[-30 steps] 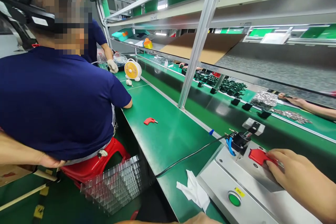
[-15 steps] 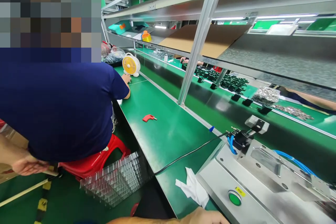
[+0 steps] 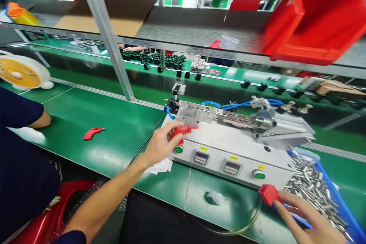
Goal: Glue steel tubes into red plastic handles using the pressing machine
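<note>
I had the long green worktop before me, the silver metal machine on it, and a blue plastic tray of shiny metal tubes at right. My hands were apart: the left hand pinched a red handle-shaped piece by the machine's left end, the right hand a red blocky piece near the tray. A red curved piece lay left. I judged this a carrying step; the next move called for firm pinches. The small yellow labels were illegible.
</note>
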### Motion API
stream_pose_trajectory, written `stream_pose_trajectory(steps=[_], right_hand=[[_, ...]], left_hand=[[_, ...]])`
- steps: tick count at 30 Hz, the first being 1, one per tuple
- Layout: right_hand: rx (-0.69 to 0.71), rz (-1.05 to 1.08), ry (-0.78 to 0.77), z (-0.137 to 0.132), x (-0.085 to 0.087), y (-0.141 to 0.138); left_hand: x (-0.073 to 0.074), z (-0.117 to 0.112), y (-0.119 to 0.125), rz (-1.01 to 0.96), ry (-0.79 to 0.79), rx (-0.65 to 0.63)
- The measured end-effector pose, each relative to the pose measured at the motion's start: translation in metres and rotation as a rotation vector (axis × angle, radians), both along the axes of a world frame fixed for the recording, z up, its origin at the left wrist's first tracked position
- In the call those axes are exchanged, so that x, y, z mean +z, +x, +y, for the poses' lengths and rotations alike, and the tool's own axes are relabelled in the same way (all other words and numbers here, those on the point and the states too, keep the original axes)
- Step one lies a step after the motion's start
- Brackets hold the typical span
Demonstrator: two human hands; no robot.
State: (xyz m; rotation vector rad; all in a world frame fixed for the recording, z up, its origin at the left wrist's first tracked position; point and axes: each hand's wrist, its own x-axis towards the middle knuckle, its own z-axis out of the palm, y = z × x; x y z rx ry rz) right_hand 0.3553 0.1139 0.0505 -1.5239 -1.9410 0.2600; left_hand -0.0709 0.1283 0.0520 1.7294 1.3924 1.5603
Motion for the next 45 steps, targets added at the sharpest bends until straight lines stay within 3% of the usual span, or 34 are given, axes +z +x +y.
stream_pose_trajectory(steps=[2,5,7,10,18,22,27,30,32,36,40,43,45], right_hand=[[0.050,0.011,-0.024,-0.007,-0.008,-0.005],[0.118,-0.008,0.071,-0.016,-0.022,-0.014],[0.169,-0.022,0.127,-0.019,-0.028,-0.016],[0.216,-0.036,0.173,-0.022,-0.030,-0.016],[0.219,0.021,0.177,-0.021,-0.027,-0.016],[0.205,0.053,0.247,-0.009,-0.003,-0.035],[0.223,0.038,0.354,0.052,0.032,-0.084],[0.268,-0.061,0.324,0.097,0.037,-0.109],[0.299,-0.114,0.306,0.112,0.034,-0.117],[0.256,-0.100,0.422,0.090,0.022,-0.107],[-0.008,-0.074,0.565,0.043,0.000,-0.075],[-0.076,-0.025,0.417,0.026,-0.017,-0.053],[-0.068,0.047,0.270,0.023,-0.022,-0.046]], left_hand=[[0.031,0.031,-0.004,0.177,0.050,0.063],[0.065,0.068,-0.003,0.559,-0.082,0.155],[0.077,0.083,0.001,0.789,-0.219,0.180],[0.082,0.093,0.009,0.939,-0.294,0.200],[0.065,0.089,0.011,1.046,-0.197,0.225],[0.052,0.087,0.004,1.004,-0.045,0.227],[0.039,0.090,0.001,0.953,0.036,0.235],[0.036,0.089,0.000,0.922,0.082,0.235],[0.035,0.082,-0.001,0.900,0.103,0.235],[0.023,0.046,-0.005,0.820,0.251,0.270],[-0.007,0.001,-0.003,0.766,0.389,0.251],[-0.025,-0.016,0.003,0.808,0.361,0.154],[-0.029,-0.020,0.005,0.835,0.329,0.118]])
